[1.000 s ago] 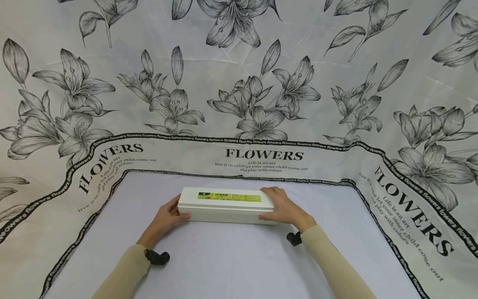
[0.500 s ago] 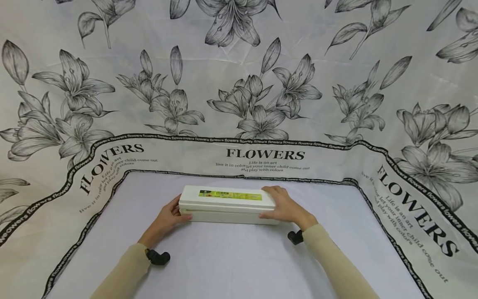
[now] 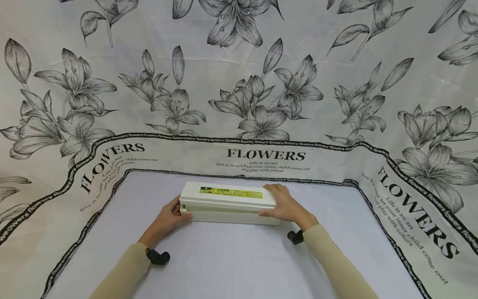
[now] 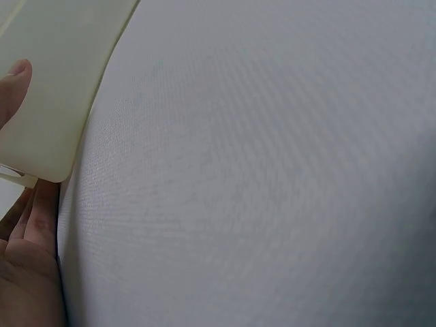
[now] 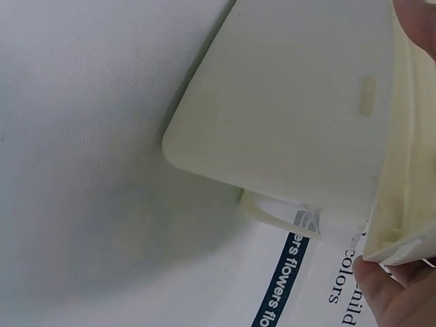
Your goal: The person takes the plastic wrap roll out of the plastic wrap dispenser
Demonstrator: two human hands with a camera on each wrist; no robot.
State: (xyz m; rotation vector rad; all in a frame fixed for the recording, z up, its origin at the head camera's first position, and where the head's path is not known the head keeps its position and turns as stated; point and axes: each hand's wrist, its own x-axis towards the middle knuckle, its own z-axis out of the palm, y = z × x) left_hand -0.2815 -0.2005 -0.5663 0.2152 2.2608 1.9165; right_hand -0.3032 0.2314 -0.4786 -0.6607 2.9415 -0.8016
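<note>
A long off-white plastic box [image 3: 229,217] sits on the white cloth in the head view. Its lid [image 3: 192,193], with a yellow-green label [image 3: 231,192], is raised off the base along the front, with a wider gap at the left end. My left hand [image 3: 164,224] holds the base's left end, thumb on the front and fingers round the end. At the other end, my right hand [image 3: 286,207] grips the lid, thumb at the front and fingers over the far side. The right wrist view shows the lid [image 5: 407,129] apart from the base wall [image 5: 286,102]. The box's inside is hidden.
White cloth [image 3: 239,261] covers the table, bordered by a black printed band. Behind it rises a flower-patterned fabric backdrop [image 3: 171,153]. Each wrist carries a small black camera, one at the left wrist [image 3: 158,257] and one at the right wrist [image 3: 296,237].
The lid has come up from the base, its left end rising more and opening a gap along the front. Both hands keep nearly the same places.
</note>
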